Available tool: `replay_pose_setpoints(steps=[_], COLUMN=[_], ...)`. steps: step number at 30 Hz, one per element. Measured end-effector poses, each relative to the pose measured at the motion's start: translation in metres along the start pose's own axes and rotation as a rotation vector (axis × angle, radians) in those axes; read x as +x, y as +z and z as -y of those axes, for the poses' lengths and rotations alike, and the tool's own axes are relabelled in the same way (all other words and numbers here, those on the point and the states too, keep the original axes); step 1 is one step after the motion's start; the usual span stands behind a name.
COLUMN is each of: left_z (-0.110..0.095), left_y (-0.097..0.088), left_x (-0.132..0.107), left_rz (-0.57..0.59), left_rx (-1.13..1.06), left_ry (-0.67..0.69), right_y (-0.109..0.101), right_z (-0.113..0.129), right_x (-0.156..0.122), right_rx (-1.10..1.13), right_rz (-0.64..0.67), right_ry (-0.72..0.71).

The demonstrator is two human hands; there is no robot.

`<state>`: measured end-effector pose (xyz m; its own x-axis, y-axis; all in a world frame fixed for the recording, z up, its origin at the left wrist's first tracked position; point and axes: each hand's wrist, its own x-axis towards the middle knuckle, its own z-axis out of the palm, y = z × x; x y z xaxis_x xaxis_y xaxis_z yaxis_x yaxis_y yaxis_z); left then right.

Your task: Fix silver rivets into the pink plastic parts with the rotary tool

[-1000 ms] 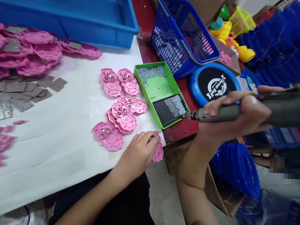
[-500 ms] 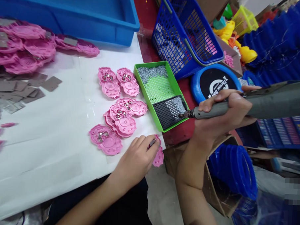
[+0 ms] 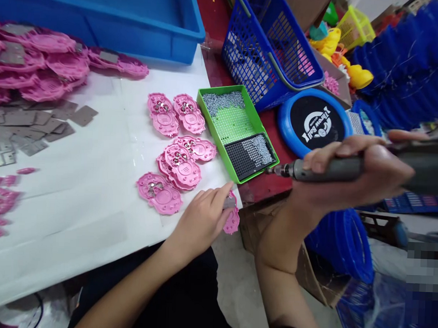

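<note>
The left hand (image 3: 202,221) rests at the near edge of the white tabletop (image 3: 75,215), its fingers pinched on a pink plastic toy shell (image 3: 232,221) that juts over the tabletop's corner, with a small grey metal piece under the fingertips. The right hand (image 3: 352,174) is wrapped tight around a grey electric screwdriver (image 3: 327,169), held level, its bit pointing at the near corner of a green screw tray (image 3: 259,124).

The green screw tray sits on the tabletop's right edge. A heap of small silver screws (image 3: 221,102) fills its far end, bare green grid shows in the middle, and a black perforated plate (image 3: 249,156) carrying more screws lies at its near end.

Left of the tray, several finished-looking pink shells (image 3: 179,164) lie flat, some overlapping. A bigger pile of pink shells (image 3: 45,72) and loose grey metal plates (image 3: 35,124) lie far left, in front of a large blue bin (image 3: 137,30); its contents cannot be seen. A blue mesh basket (image 3: 267,45) stands behind the tray, what it holds unclear through the mesh. A blue-rimmed round disc (image 3: 315,122) lies beside it, and yellow toy parts (image 3: 340,48) sit in a box beyond.
</note>
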<state>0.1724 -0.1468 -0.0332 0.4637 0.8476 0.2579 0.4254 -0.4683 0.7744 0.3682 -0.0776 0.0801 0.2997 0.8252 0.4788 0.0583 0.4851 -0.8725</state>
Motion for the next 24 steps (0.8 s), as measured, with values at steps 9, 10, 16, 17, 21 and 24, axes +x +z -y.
replay_pose_setpoints(steps=[9,10,16,17,21,24], left_z=[0.002,0.002,0.002,0.002,0.003,0.003], left_y=[0.002,0.002,0.001,0.002,0.002,0.003], left_x=[0.001,0.001,0.002,0.002,0.002,0.001], left_rz=[0.020,0.029,0.050,0.052,0.054,0.040], left_rx=[-0.060,-0.067,-0.062,-0.058,-0.069,-0.075], left_ry=[-0.056,-0.062,-0.089,-0.090,-0.084,-0.077], right_y=[0.049,0.049,0.056,0.057,0.058,0.056], right_z=[0.008,0.004,-0.003,-0.002,-0.002,-0.001], right_x=[-0.061,-0.063,-0.062,-0.061,-0.059,-0.061], right_rx=[0.104,0.104,0.045,0.046,0.030,0.014], right_rz=[0.118,0.123,0.073,0.075,0.089,0.106], right_ry=[-0.049,-0.047,-0.075,-0.080,-0.084,-0.080])
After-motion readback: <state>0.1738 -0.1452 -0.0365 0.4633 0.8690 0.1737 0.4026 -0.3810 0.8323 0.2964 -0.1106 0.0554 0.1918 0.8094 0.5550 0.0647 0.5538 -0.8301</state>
